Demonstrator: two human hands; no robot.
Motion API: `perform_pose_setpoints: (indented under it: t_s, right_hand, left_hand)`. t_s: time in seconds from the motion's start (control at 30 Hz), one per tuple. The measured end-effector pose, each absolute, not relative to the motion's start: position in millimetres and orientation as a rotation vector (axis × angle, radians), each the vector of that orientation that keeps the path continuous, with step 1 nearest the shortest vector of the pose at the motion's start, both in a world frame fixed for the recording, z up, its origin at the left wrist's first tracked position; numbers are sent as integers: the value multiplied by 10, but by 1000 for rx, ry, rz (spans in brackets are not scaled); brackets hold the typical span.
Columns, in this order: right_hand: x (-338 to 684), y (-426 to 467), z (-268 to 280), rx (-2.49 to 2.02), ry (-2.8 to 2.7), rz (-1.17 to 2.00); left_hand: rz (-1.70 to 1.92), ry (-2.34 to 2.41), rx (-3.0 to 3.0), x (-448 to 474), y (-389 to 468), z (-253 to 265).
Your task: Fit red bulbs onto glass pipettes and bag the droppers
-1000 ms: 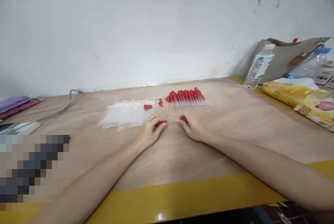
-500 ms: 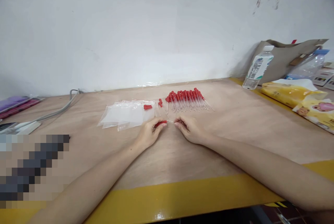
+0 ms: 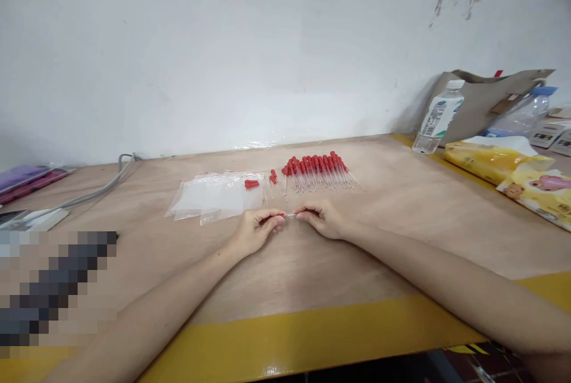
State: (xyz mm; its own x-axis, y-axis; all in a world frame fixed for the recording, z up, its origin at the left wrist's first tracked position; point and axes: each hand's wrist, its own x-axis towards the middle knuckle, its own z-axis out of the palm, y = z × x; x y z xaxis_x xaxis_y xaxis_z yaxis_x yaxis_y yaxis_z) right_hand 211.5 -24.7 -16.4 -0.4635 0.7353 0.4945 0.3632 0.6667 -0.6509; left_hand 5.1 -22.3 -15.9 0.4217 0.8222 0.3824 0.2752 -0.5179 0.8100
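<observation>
Between my two hands a thin dropper (image 3: 290, 214) is stretched out level, just above the table. Its red rubber end is pinched in the fingers of my left hand (image 3: 255, 233), which cover most of it. My right hand (image 3: 325, 220) grips the clear glass tube near its other end. Beyond my hands lies a row of several droppers (image 3: 317, 164), red bulbs towards the wall and clear tubes towards me. To its left are a few loose droppers (image 3: 273, 177). Red rubber bulbs (image 3: 251, 184) rest on clear zip bags (image 3: 209, 197) spread on the table.
A water bottle (image 3: 438, 118), a grey paper bag (image 3: 475, 100) and a yellow tissue pack (image 3: 495, 157) stand at the right. Grey cables (image 3: 96, 191) run over the table's left side. A white wall (image 3: 200, 56) closes off the back.
My left fingers have closed further over the red bulb, so less of it shows. The dropper sits slightly lower and straighter between my hands.
</observation>
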Motion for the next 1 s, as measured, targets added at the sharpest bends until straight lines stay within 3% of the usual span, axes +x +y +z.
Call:
perform_pose_setpoints:
  t_s: [0.27,0.53,1.0]
  right_hand:
    - [2111,-375,-131,-1044,-2288,-82]
    - [2127,-381,-56,-1010,-2203,366]
    - [2235,-301,-130,-825,-2216,154]
  left_hand:
    - [1008,1029,2228,38,-241,-152]
    - [1050,986,2260,-37,-170,-175]
    - [1102,1030,2339,-33,-217,-94]
